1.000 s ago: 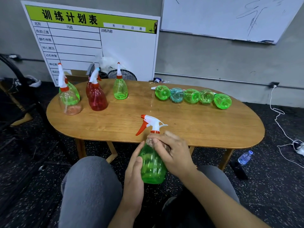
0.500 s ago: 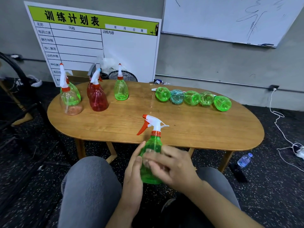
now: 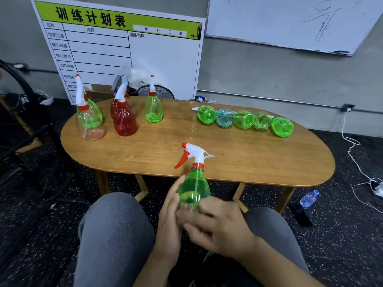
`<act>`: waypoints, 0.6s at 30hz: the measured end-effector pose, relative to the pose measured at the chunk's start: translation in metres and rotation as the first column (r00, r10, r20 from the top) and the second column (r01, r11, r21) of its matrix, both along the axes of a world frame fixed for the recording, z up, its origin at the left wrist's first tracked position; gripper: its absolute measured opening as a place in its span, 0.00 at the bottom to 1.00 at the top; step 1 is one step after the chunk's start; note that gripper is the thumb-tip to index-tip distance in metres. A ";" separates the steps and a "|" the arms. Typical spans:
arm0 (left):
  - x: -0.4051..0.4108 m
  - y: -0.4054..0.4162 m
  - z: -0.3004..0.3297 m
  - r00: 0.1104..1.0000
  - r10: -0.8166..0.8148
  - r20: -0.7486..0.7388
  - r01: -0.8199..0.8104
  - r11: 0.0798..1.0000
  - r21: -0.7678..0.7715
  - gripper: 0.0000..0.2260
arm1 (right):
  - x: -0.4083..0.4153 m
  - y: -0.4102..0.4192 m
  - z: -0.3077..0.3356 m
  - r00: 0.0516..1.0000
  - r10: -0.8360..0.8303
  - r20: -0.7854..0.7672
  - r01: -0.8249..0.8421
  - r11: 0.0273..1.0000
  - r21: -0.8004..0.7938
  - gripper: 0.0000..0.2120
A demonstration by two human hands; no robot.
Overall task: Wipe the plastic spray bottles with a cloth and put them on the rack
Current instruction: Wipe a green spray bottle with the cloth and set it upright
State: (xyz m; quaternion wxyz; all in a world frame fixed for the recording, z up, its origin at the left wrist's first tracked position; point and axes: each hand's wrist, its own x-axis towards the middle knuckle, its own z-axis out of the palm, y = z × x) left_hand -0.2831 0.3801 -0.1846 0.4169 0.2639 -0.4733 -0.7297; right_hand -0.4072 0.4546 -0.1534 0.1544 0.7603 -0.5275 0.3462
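Observation:
A green spray bottle point(image 3: 193, 187) with a white and red trigger head stands upright over my lap, in front of the table's near edge. My left hand point(image 3: 169, 220) lies flat against its left side, fingers pointing up. My right hand point(image 3: 223, 226), blurred by motion, wraps across the bottle's lower front. I see no cloth; anything under the right hand is hidden. Several more spray bottles stand at the table's left, among them a red one point(image 3: 125, 121) and a green one point(image 3: 153, 109). Several bottles lie in a row point(image 3: 244, 119) at the back right. No rack is in view.
The oval wooden table point(image 3: 259, 162) is right ahead, with my knees below its near edge. A printed board leans on the wall behind it. On the floor to the right lie a small water bottle point(image 3: 309, 198) and a white cable point(image 3: 352, 150). Dark equipment stands at the left.
My right hand has slid from the bottle's neck down to its lower body. The bottle and my left hand have stayed in place.

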 end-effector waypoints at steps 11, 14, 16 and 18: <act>-0.002 -0.003 0.001 0.999 -0.018 0.042 0.018 1.000 0.005 0.17 | -0.032 -0.036 0.017 0.913 -0.176 0.367 0.163 0.984 0.068 0.13; -0.002 -0.003 -0.004 0.998 -0.016 0.061 0.018 0.999 -0.027 0.19 | -0.035 -0.044 0.013 0.878 -0.207 0.431 0.156 0.976 0.149 0.15; -0.001 -0.003 -0.004 0.999 -0.016 0.045 0.018 0.998 -0.059 0.18 | -0.034 -0.044 0.012 0.867 -0.218 0.448 0.155 0.973 0.173 0.15; -0.001 -0.001 -0.001 0.998 -0.025 0.059 0.031 0.993 -0.111 0.24 | -0.034 -0.043 0.011 0.852 -0.223 0.473 0.151 0.971 0.186 0.15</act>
